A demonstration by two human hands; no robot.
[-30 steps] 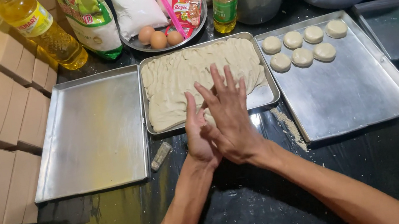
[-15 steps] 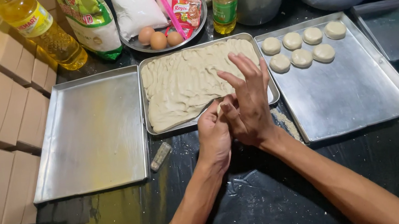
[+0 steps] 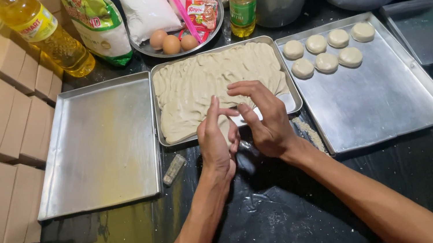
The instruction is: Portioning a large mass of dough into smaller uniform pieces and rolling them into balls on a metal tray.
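- Dough (image 3: pixel 204 85), pale beige and soft, lies spread as a ridged, wrinkled sheet in the middle tray (image 3: pixel 296 99), a shallow rectangular metal pan on the black work surface (image 3: pixel 278 210); it fills most of the pan, leaving the near right corner bare.
- In the head view, the left hand (image 3: pixel 216 146) is held edge-up at the tray's near rim, fingers close together and slightly curled, thumb pointing towards the dough; a small pale piece of dough seems to sit between it and the other hand, though whether it is gripped cannot be told.
- The right hand (image 3: pixel 268 120) is arched over the tray's near right corner, fingers bent and a little spread, fingertips meeting those of the left hand; both hands are neither flat nor fisted, just loosely cupped towards each other.
- Six round dough discs (image 3: pixel 327 62), smooth and flattened, sit in two rows at the far end of the right tray (image 3: pixel 390 110), whose dull metal is otherwise bare.
- The left tray (image 3: pixel 98 150) is of the same brushed metal, and a small pale scrap (image 3: pixel 173 169) lies just beside its near right corner.
- Behind the trays stand oil bottles (image 3: pixel 40 33), a plate of three brown eggs (image 3: pixel 171 42) and packets; brown cardboard boxes (image 3: pixel 2 134) are stacked at the left.
- Compared with a second ago, the palms are no longer pressed flat together with fingers raised; the hands have parted and dropped lower, curling at the fingertips, while the trays and discs stay as they were.
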